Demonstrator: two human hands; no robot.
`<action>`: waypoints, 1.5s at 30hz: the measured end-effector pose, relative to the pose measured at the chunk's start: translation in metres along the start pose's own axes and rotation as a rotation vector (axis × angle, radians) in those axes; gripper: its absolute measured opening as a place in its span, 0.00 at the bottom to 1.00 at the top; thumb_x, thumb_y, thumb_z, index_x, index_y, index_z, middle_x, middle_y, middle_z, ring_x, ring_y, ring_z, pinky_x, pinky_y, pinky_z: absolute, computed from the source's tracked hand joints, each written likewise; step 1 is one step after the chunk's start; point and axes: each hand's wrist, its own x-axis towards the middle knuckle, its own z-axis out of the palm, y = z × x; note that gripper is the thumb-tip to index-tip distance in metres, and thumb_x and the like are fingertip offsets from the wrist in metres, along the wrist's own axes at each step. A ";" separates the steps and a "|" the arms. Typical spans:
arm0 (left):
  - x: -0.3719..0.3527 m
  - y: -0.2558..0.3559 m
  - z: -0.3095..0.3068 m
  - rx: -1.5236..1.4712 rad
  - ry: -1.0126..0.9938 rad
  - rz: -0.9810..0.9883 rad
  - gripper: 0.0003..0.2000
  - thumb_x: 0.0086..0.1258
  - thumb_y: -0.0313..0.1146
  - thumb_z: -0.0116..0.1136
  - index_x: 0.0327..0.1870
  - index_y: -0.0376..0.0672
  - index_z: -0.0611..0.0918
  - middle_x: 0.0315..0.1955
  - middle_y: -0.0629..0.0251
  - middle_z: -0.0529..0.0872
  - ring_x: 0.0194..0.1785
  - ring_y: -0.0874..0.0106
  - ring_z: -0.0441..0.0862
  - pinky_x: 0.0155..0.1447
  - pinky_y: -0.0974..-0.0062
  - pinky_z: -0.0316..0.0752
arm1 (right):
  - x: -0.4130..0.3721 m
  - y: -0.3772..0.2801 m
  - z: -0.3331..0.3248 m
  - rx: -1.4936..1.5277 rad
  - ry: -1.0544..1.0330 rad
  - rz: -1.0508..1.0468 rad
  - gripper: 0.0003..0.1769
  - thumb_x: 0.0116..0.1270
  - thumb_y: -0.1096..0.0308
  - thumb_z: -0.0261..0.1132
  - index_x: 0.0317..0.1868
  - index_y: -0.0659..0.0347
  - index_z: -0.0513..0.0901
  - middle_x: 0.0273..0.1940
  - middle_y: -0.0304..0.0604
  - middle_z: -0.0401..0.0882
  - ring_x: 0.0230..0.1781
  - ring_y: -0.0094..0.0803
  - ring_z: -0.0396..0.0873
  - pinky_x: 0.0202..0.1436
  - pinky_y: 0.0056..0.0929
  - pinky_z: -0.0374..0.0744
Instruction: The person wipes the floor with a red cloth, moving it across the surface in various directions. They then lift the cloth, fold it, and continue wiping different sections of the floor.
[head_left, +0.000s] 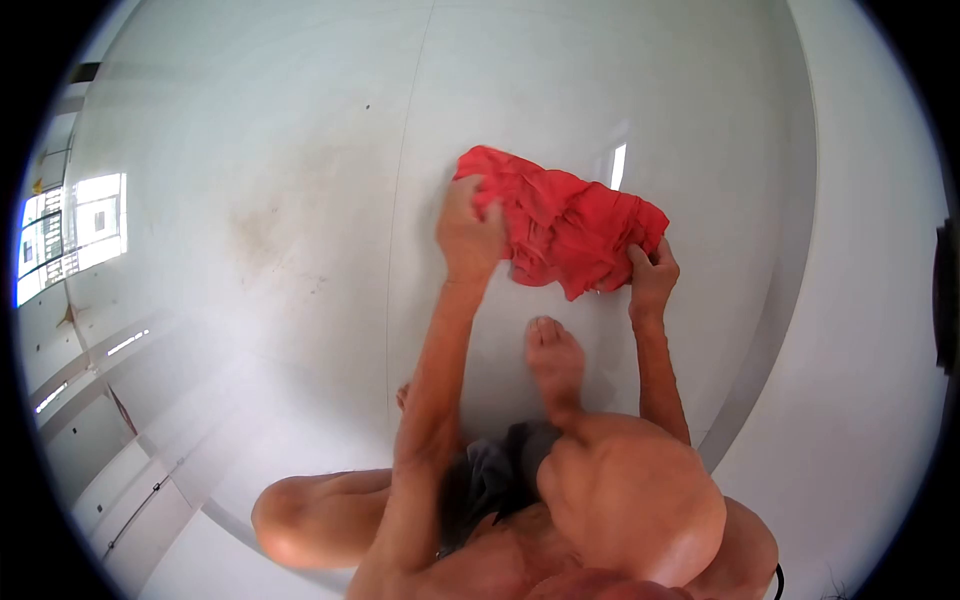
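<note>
A crumpled red cloth (575, 225) lies bunched on the pale, glossy floor in front of me. My left hand (470, 228) is at the cloth's left end, with its fingers curled into the fabric; it is slightly blurred. At the right end, my right hand (654, 278) pinches the cloth's edge between thumb and fingers. The fabric is folded over itself, so its full shape is hidden.
My bare foot (553, 355) rests on the floor just below the cloth. A white wall (860, 300) runs along the right side. Brownish stains (260, 235) mark the floor (330, 80) to the left, where window light reflects.
</note>
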 end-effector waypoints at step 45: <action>-0.094 0.029 0.028 -0.012 -0.406 0.564 0.24 0.69 0.43 0.68 0.66 0.50 0.84 0.76 0.56 0.72 0.83 0.53 0.62 0.82 0.42 0.59 | -0.083 0.004 -0.025 -0.687 -0.326 -0.797 0.20 0.76 0.77 0.64 0.67 0.65 0.82 0.71 0.59 0.77 0.60 0.50 0.84 0.60 0.36 0.84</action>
